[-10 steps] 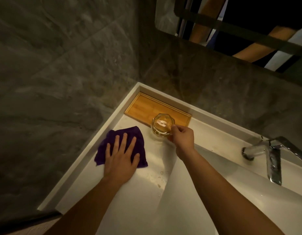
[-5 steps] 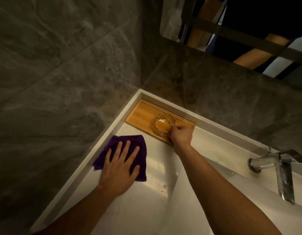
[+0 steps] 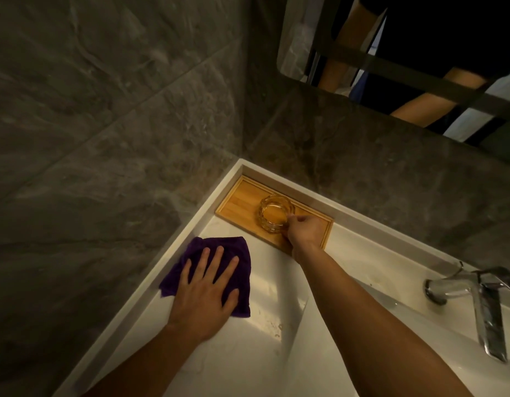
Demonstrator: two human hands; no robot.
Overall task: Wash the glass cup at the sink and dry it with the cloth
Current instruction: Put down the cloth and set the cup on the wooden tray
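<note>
The clear faceted glass cup point(image 3: 272, 212) stands upright on a bamboo tray point(image 3: 242, 206) in the far left corner of the white sink counter. My right hand point(image 3: 304, 229) pinches the cup's near right rim with fingers closed on it. A purple cloth point(image 3: 236, 255) lies flat on the counter in front of the tray. My left hand point(image 3: 206, 290) rests palm down on the cloth, fingers spread, covering its near part.
The white basin point(image 3: 348, 353) slopes down at the right, with a chrome faucet point(image 3: 477, 299) at the far right. Dark stone walls close in the left and back. A mirror point(image 3: 405, 53) hangs above, showing a person's arms.
My right hand carried the cup away from the counter edge and back onto the bamboo tray, where it now stands. The left hand stayed flat on the cloth.
</note>
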